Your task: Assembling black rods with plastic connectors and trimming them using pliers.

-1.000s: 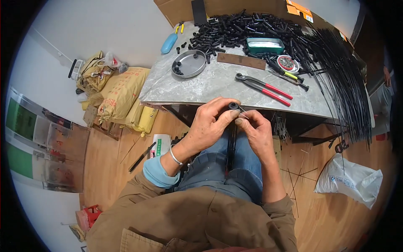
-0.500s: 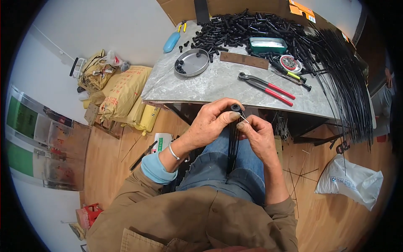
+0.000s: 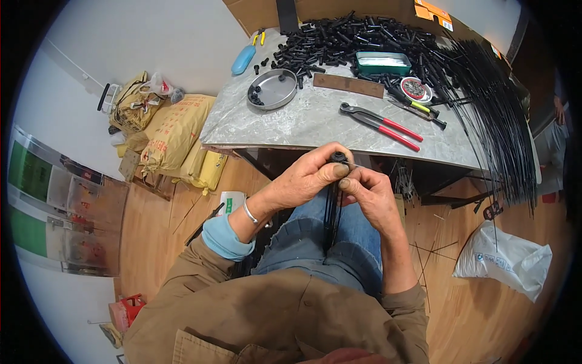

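While both hands pinch it, the black cap (image 3: 337,158) tops the rod bundle (image 3: 331,212).

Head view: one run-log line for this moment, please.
left hand: holds black cap | right hand: grips black rods | pliers: on table

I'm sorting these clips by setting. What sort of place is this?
Probably a small home workshop for hand assembly. A stone-topped table holds a heap of small black tubes, red-handled pliers and a bundle of thin black rods; sacks lie on the wooden floor.
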Demonstrator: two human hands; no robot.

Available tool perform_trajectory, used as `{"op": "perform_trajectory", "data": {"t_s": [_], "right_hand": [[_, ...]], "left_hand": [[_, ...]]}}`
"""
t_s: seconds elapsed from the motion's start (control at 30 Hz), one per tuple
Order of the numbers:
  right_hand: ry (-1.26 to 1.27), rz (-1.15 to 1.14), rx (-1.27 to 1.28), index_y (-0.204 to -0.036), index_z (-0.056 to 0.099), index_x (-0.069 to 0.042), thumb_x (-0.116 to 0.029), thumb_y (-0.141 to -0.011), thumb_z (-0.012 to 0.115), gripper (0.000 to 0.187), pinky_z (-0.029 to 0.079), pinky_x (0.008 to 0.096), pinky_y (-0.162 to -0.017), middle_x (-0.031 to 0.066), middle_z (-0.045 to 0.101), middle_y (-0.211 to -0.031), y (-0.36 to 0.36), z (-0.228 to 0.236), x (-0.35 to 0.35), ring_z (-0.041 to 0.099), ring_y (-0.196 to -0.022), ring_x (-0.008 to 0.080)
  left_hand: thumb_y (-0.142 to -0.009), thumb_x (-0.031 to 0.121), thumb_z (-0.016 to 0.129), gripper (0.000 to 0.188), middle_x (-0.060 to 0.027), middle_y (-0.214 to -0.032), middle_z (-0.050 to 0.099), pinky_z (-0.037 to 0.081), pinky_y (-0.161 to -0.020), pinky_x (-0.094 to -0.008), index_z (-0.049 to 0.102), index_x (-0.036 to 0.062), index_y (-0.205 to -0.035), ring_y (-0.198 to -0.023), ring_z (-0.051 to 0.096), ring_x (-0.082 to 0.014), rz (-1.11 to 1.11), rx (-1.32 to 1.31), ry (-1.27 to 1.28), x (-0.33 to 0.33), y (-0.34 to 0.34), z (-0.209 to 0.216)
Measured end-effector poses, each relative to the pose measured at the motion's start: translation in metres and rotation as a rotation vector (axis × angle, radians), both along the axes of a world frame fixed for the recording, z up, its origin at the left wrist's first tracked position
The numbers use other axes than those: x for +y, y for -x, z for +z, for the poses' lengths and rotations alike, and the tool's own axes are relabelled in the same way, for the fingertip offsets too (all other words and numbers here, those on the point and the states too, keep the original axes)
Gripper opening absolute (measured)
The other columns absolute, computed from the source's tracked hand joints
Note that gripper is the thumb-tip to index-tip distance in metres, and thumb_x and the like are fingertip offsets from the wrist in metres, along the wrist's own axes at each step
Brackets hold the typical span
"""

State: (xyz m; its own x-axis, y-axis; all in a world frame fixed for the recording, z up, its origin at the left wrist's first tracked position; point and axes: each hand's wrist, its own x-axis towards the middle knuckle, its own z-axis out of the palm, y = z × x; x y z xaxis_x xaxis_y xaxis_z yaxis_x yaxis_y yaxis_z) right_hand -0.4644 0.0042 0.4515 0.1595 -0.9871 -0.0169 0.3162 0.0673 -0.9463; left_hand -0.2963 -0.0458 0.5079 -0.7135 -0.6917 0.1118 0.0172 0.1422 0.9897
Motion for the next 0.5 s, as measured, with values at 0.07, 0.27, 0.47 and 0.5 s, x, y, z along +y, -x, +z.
{"op": "perform_trajectory", "data": {"t_s": [0.07, 0.27, 0.47, 0.5], "right_hand": [[0.036, -0.007, 0.007, -0.081, 0.061, 0.000, -0.020, -0.088, 0.067, 0.022, 0.052, 0.0248, -0.058, 0.0042, 0.062, -0.074, 0.000, -0.005, 0.001, 0.061, -0.063, 0.0112], [0.022, -0.007, 0.015, -0.074, 0.061, -0.001, -0.015, -0.086, 0.069, 0.020, 0.042, 0.0216, -0.055, 0.0000, 0.058, -0.066, -0.006, 0.004, 0.004, 0.052, -0.061, 0.0062], [0.027, -0.067, 0.112, -0.073, 0.061, -0.001, -0.014, -0.086, 0.068, 0.020, 0.042, 0.0216, -0.056, 0.0007, 0.058, -0.064, -0.013, 0.012, 0.004, 0.052, -0.060, 0.0066], [0.032, -0.061, 0.123, -0.073, 0.061, -0.001, -0.014, -0.086, 0.068, 0.020, 0.042, 0.0216, -0.056, 0.0007, 0.058, -0.064, -0.010, 0.015, 0.005, 0.052, -0.060, 0.0066]], "left_hand": [[-0.097, 0.035, 0.052, 0.032, 0.0001, -0.089, 0.047, 0.039, -0.076, -0.0243, 0.053, 0.0032, -0.099, -0.082, 0.044, -0.0096, -0.041, 0.005, 0.030, -0.004, -0.001, 0.001], [-0.094, 0.034, 0.055, 0.031, -0.0025, -0.091, 0.047, 0.039, -0.079, -0.0267, 0.056, 0.0034, -0.090, -0.086, 0.046, -0.0128, -0.140, -0.025, 0.087, -0.013, -0.009, 0.002], [-0.094, 0.040, 0.054, 0.036, -0.0021, -0.088, 0.046, 0.040, -0.078, -0.0273, 0.055, 0.0043, -0.089, -0.084, 0.047, -0.0138, -0.072, 0.141, 0.022, -0.004, -0.008, -0.010], [-0.094, 0.043, 0.053, 0.038, -0.0020, -0.085, 0.046, 0.040, -0.077, -0.0276, 0.053, 0.0045, -0.090, -0.081, 0.048, -0.0145, -0.022, 0.235, -0.044, -0.001, -0.007, -0.012]]}}
